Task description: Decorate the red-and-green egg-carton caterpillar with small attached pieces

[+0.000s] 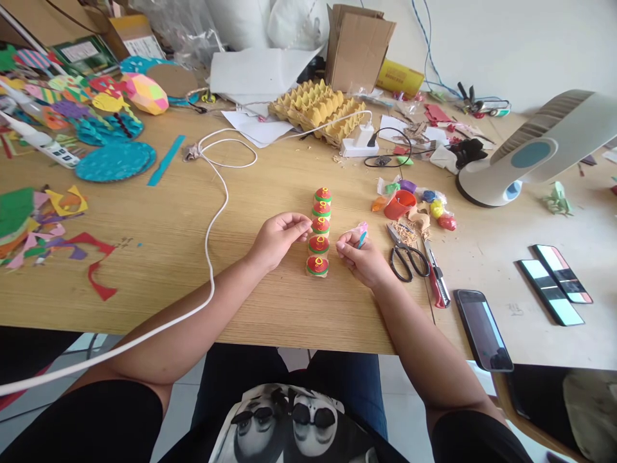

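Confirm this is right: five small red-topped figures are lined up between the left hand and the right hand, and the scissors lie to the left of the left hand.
Wrong about the scissors: the head view shows them to the right of the right hand. The five small red-topped figures are indeed lined up between it and the left hand.

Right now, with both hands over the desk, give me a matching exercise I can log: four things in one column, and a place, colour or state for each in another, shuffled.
Column one
1. left hand
2. right hand
3. cup
4. scissors

Column two
A. black-handled, lying beside the box cutter
B. holding a small blue item
C. orange-red all over
D. at the middle red-topped piece of a row of five

Right pairs: 1-D, 2-B, 3-C, 4-A
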Available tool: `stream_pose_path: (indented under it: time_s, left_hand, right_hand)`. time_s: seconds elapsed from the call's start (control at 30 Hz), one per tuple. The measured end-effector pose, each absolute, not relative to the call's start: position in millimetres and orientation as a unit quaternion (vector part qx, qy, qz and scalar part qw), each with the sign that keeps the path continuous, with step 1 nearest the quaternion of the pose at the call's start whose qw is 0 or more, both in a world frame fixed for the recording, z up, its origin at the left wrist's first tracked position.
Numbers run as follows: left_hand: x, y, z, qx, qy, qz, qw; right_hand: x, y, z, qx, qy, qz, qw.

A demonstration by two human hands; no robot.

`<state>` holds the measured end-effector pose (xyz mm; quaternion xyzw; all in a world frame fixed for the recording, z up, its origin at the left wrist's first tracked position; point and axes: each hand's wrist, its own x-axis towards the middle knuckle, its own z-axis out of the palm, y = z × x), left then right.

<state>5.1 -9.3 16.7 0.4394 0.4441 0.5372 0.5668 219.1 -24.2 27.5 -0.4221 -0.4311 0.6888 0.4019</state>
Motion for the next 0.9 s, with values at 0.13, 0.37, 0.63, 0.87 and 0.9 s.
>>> stream_pose_path:
  time_s: [0.13,0.37,0.63,0.87,0.9]
  left_hand:
    - [3.8,-8.7,16.0,0.440,0.443,0.548,0.556]
    - [4.8,-11.8,17.8,0.477,0.448,0.551,0.517]
    - [3.6,-8.9,16.2,0.559,0.471,0.555,0.398]
    - [14.9,-7.4,13.6,0.576,0.472,0.535,0.398]
    - [16.6,-7.1,14.4,0.578,0.470,0.532,0.403]
  right_hand:
    - [219.4,-22.2,23.3,-0.421,-0.415,0.693,0.413]
    - [219.1,-19.9,20.3,-0.411,-0.407,0.698,0.422]
    - [221.3,-16.0,15.6,-0.393,-0.414,0.697,0.433]
    - [219.7,-15.5,17.8,-0.404,-0.400,0.702,0.429]
    - [219.6,-15.4,18.3,-0.406,-0.400,0.702,0.427]
